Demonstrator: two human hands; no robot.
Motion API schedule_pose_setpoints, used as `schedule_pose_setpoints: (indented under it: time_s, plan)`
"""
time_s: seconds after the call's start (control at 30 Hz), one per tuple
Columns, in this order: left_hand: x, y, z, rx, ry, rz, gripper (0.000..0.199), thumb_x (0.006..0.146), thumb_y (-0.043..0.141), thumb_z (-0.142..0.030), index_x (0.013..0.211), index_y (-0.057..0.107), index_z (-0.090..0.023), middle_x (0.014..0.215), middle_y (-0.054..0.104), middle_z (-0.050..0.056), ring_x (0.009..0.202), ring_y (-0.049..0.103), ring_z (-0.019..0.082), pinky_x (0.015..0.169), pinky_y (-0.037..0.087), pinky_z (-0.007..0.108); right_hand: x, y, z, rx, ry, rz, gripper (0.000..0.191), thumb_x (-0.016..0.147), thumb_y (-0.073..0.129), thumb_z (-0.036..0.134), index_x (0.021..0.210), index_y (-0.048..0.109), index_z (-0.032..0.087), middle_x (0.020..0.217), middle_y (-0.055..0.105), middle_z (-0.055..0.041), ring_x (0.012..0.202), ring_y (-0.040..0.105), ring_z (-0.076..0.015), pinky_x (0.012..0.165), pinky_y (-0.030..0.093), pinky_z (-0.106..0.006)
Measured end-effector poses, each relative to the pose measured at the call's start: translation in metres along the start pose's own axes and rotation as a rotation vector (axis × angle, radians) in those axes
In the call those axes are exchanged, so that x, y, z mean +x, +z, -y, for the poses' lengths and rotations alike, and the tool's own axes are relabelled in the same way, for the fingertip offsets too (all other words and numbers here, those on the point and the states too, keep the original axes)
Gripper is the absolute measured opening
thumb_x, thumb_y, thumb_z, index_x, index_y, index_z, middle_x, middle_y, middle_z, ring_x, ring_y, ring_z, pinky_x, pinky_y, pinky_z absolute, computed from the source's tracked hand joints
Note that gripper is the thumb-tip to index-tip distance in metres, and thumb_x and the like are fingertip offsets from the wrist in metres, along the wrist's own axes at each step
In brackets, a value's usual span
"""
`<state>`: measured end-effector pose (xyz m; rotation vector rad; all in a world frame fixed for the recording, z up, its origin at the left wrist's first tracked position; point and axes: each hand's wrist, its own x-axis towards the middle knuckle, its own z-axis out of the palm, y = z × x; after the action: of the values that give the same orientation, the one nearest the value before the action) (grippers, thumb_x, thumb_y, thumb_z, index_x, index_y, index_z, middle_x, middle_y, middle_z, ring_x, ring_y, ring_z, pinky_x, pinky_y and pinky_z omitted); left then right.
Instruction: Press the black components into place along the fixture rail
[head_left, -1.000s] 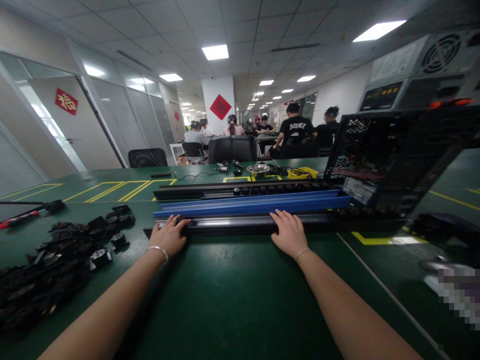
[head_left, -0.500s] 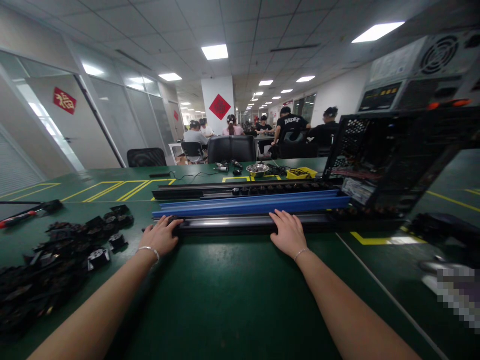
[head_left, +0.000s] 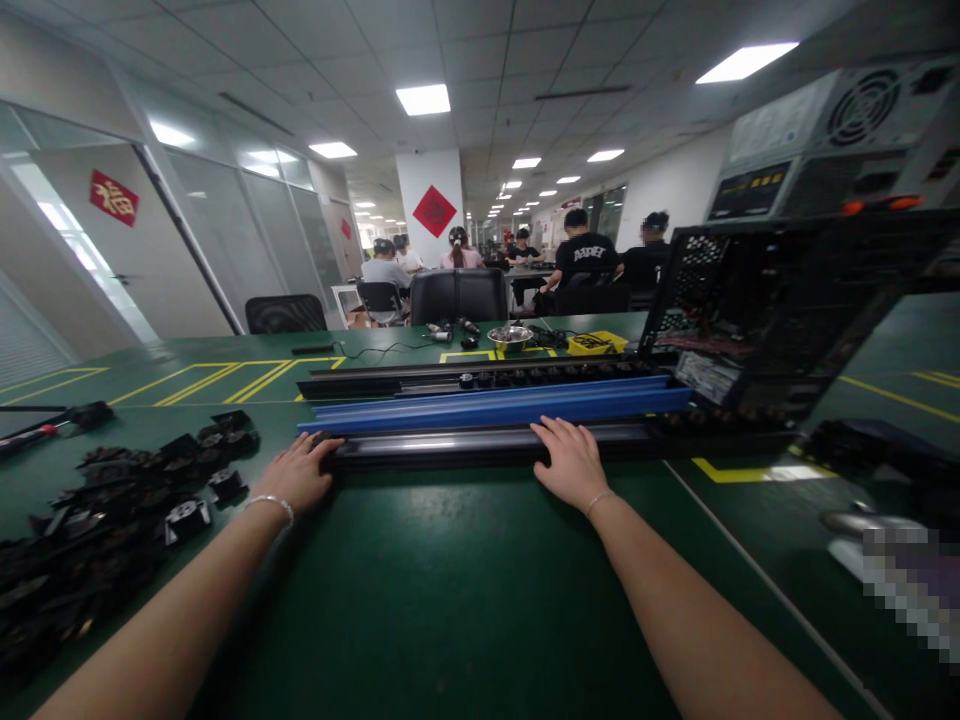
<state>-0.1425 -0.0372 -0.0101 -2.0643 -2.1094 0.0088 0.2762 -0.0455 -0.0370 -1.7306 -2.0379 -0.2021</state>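
Note:
A long black metal rail (head_left: pixel 450 446) lies crosswise on the green table (head_left: pixel 420 580). At its left end, my left hand (head_left: pixel 298 472) has its thumb and fingers around a small dark part at the tip. My right hand (head_left: pixel 571 462) rests against the rail's near side, right of the middle, with its fingers spread over the top. Just behind lies a blue rail (head_left: pixel 487 406), and beyond that another black rail (head_left: pixel 360 382) with a row of small dark parts beside it.
Black parts (head_left: pixel 105 520) are heaped at the left. An open computer case (head_left: pixel 765 310) stands at the right. Behind the rails are a metal bowl (head_left: pixel 511 338), a yellow tray (head_left: pixel 598 343) and tools with cables. Several people sit further back.
My left hand has shifted slightly left at the rail's end. My right hand stays on the rail. The whole view has shifted a little.

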Motion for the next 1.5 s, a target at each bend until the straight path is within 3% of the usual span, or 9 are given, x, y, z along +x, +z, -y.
schedule_pose_setpoints:
  time_s: [0.27,0.5,0.73,0.97,1.23,1.5]
  plan:
    - [0.0,0.002,0.014,-0.016,-0.025,0.012,0.056,0.075,0.043,-0.024,0.131,0.04,-0.025,0.14,0.036,0.007,0.133,0.023,0.027,0.106,0.025,0.039,0.001,-0.001,-0.001,0.028,0.004,0.002,0.04,0.074,0.053,0.03,0.115,0.054,0.028,0.135,0.044,-0.0002,0.125,0.033,-0.0209,0.105,0.016,-0.044]
    - [0.001,0.001,0.027,-0.081,-0.081,0.054,0.052,0.078,0.04,-0.021,0.131,0.038,-0.025,0.141,0.033,0.004,0.131,0.026,0.024,0.105,0.027,0.036,0.002,0.002,-0.004,0.028,-0.004,0.016,0.019,0.075,0.055,0.027,0.094,0.06,0.026,0.135,0.044,0.0,0.126,0.033,-0.0196,0.105,0.015,-0.044]
    - [0.002,0.004,0.038,-0.121,-0.107,0.067,0.054,0.078,0.04,-0.02,0.132,0.036,-0.025,0.142,0.03,0.008,0.125,0.037,0.024,0.103,0.029,0.037,0.002,0.002,-0.004,0.018,-0.005,0.023,0.017,0.077,0.053,0.025,0.093,0.059,0.025,0.135,0.044,-0.0003,0.125,0.033,-0.0207,0.105,0.014,-0.046]
    - [-0.002,0.004,0.042,-0.105,-0.138,0.046,0.054,0.078,0.04,-0.021,0.132,0.036,-0.027,0.143,0.027,0.007,0.126,0.036,0.023,0.103,0.029,0.036,0.002,0.001,-0.004,0.026,-0.001,0.019,0.016,0.077,0.053,0.024,0.092,0.059,0.024,0.134,0.045,-0.0006,0.125,0.032,-0.02,0.106,0.011,-0.047]
    - [-0.003,0.009,0.046,-0.016,-0.159,0.001,0.054,0.079,0.038,-0.023,0.133,0.034,-0.027,0.145,0.025,0.007,0.134,0.02,0.025,0.102,0.028,0.041,0.002,0.002,-0.004,0.039,-0.004,0.002,0.015,0.077,0.053,0.024,0.091,0.058,0.024,0.133,0.046,-0.0007,0.125,0.034,-0.0213,0.106,0.011,-0.048]
    - [-0.005,0.009,0.046,0.058,-0.188,-0.038,0.051,0.082,0.036,-0.025,0.132,0.035,-0.03,0.147,0.024,0.003,0.135,0.017,0.02,0.101,0.026,0.039,0.002,0.003,-0.005,0.043,0.002,0.002,0.015,0.077,0.052,0.024,0.091,0.057,0.022,0.134,0.045,-0.0014,0.126,0.033,-0.021,0.107,0.01,-0.048]
